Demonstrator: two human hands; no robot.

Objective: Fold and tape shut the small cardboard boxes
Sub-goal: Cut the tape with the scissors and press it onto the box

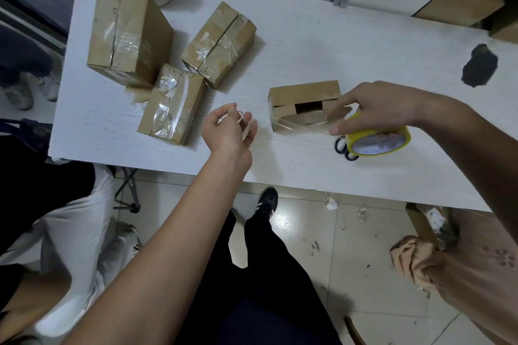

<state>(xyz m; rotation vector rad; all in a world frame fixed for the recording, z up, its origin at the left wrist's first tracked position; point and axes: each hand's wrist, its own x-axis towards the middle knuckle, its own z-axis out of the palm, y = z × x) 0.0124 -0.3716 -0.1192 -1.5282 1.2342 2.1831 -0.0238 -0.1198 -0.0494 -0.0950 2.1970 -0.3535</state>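
Fingers (340,113) of the right hand (375,106) curl over a yellow tape roll (378,140), its strip stretched onto the untaped small box (304,105) mid-table. Left hand (228,127) hovers just left of it, loosely curled, pinching a scrap of tape (240,117). Three taped boxes (173,102) lie farther left on the white table (308,45).

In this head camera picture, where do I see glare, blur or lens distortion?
Head view: glare sits on the clear tape of the taped box and on the glossy floor tile; the table edges bend outward, a wide-angle effect; the left hand fingertips look slightly blurred; the right hand on the tape roll is sharp; soft shadows fall beside the boxes.
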